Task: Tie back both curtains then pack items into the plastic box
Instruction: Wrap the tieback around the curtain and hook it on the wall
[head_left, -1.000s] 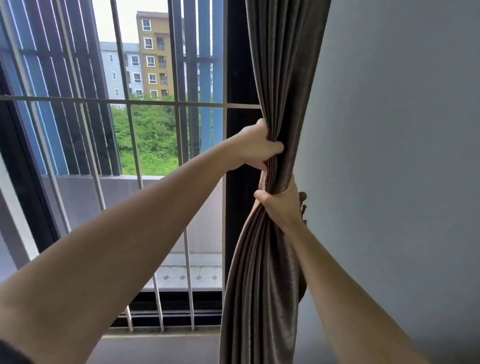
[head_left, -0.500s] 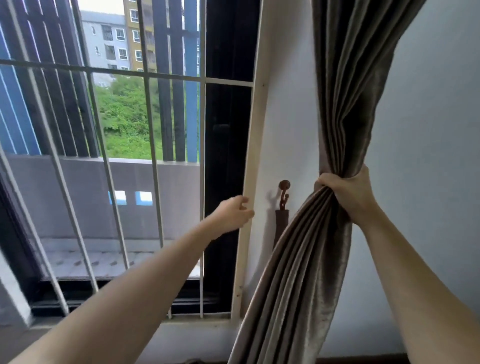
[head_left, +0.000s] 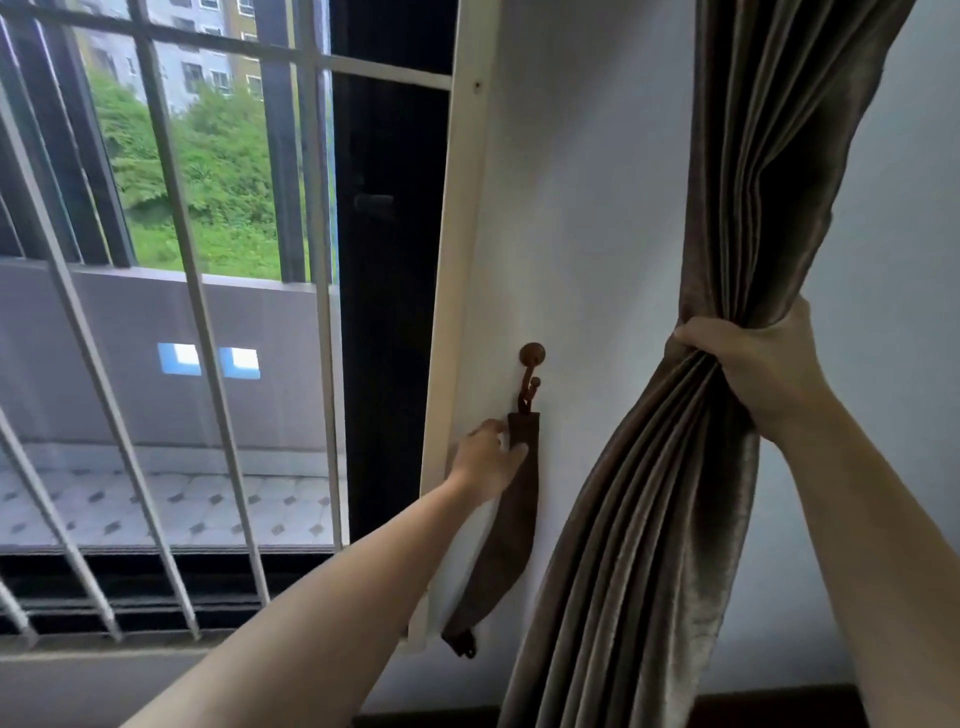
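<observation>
Gripping curtain (head_left: 743, 218), left hand (head_left: 485, 460) touching tieback (head_left: 506, 530)

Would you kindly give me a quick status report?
Right hand clamps gathered curtain. Left hand touching tieback strap hanging from wall hook. Nothing blocking.

left hand (head_left: 488, 460) reaching, fingers loosely curled; right hand (head_left: 763, 364) fisted

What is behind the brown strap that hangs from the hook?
Behind the strap only the white wall shows, beside the window frame. The left hand covers part of its upper end, so I cannot see what lies under the fingers.
</observation>
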